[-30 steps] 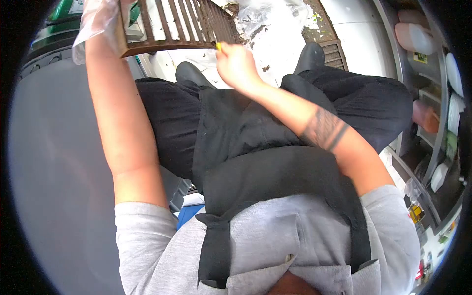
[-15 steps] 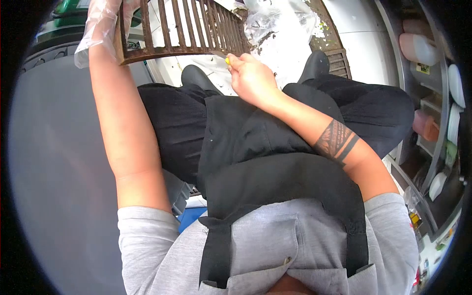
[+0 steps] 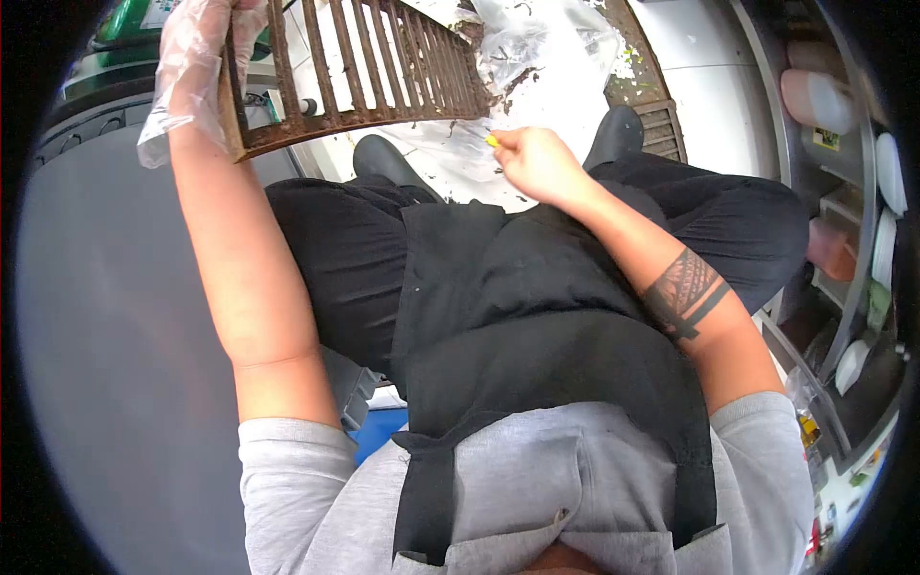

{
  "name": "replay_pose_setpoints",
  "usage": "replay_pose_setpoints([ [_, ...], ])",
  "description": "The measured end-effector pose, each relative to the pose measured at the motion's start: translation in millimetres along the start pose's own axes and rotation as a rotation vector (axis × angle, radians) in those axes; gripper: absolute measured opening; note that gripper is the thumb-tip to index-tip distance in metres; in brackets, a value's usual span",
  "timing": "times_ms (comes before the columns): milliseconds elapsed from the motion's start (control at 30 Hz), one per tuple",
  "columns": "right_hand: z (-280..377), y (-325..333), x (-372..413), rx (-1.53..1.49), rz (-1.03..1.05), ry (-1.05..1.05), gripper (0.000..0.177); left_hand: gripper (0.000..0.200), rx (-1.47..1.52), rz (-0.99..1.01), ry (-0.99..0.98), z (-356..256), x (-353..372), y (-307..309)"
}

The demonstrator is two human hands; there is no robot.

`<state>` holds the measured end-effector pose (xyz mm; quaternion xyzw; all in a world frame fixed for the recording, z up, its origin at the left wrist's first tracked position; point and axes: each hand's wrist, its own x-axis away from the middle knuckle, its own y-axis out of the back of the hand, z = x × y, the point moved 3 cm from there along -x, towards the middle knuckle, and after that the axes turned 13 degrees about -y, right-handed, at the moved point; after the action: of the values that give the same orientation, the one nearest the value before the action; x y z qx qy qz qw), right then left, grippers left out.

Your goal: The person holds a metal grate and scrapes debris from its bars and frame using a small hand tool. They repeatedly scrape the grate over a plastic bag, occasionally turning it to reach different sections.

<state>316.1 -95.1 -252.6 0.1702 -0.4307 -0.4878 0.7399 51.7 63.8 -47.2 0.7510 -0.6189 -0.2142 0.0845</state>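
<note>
A rusty drain grate (image 3: 374,117) with parallel bars is held up and tilted at the top of the head view. My left hand (image 3: 201,43), in a loose clear plastic glove, grips its left end, though the fingertips are partly cut off by the frame. My bare right hand (image 3: 539,165) is closed in a pinch around a small yellow-ended tool (image 3: 493,141), whose kind is too small to make out. This hand is just below the grate's right end, apart from it.
A clear plastic bag (image 3: 546,48) and dark debris lie on the white floor between my boots (image 3: 613,134). A floor drain cover (image 3: 661,129) is beyond the right boot. Shelves with containers (image 3: 815,96) line the right; a large grey surface (image 3: 125,316) fills the left.
My right hand has moved right and slightly down with the yellow-ended tool, away from the grate's edge. The grate has dropped slightly at its left end, still in my left hand.
</note>
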Motion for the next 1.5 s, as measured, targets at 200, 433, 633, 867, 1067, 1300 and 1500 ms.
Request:
replay_pose_setpoints([
  [200, -46, -10, -30, -0.262, 0.097, -0.31, 0.046, 0.022, 0.106, 0.104, 0.127, 52, -35, 36],
  [433, -51, -30, -48, -0.46, 0.088, -0.207, 0.046, 0.023, 0.339, 0.137, 0.078, 60, -40, 39],
  [633, -57, -28, -62, -0.282, 0.145, -0.342, 0.044, 0.037, 0.212, 0.136, 0.045, 37, -30, 19],
  [867, -59, -47, -81, -0.42, 0.041, -0.249, 0.039, 0.032, 0.414, 0.101, 0.045, 39, -29, 15],
  [1067, -55, -64, -110, -0.481, -0.152, -0.232, 0.039, 0.052, 0.387, 0.186, -0.041, 23, -23, -1],
  [1300, -51, -55, -180, -0.574, -0.325, -0.204, 0.035, 0.065, 0.381, 0.212, -0.018, 23, -26, -1],
  [1500, -99, -77, -125, -0.521, -0.143, -0.258, 0.035, 0.074, 0.418, 0.201, 0.004, 25, -23, -4],
])
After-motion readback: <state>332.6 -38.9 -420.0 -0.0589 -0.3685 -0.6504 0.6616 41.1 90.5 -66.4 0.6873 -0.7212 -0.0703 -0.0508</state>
